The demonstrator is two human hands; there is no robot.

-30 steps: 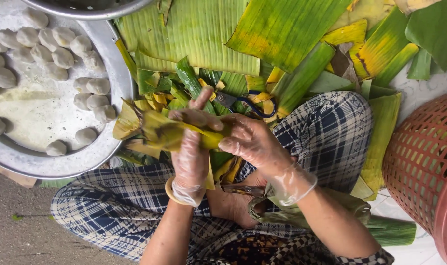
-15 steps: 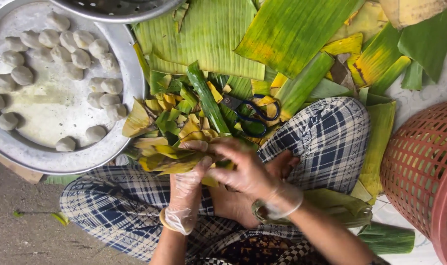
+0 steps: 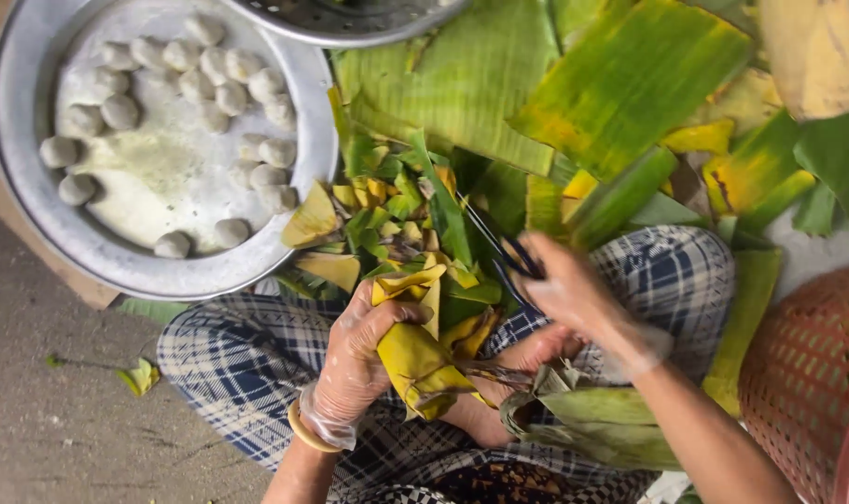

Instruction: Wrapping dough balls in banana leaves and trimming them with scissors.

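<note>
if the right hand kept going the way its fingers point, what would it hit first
Most likely the black scissors at the fingertips of the right hand, which already seem to touch them, then the cut leaf scraps beyond. The hand is blurred, so depth is uncertain.

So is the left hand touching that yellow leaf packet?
Touching. The head view shows the left hand wrapped around the folded leaf packet, fingers pressed on it.

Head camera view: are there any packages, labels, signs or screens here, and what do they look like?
No printed labels, signs or screens.
Yellow-green banana-leaf parcel: the only package, folded, gripped in the left hand above the lap.
Round metal tray: upper left, silver, holding pale dough balls.
Red woven basket: right edge.
</note>
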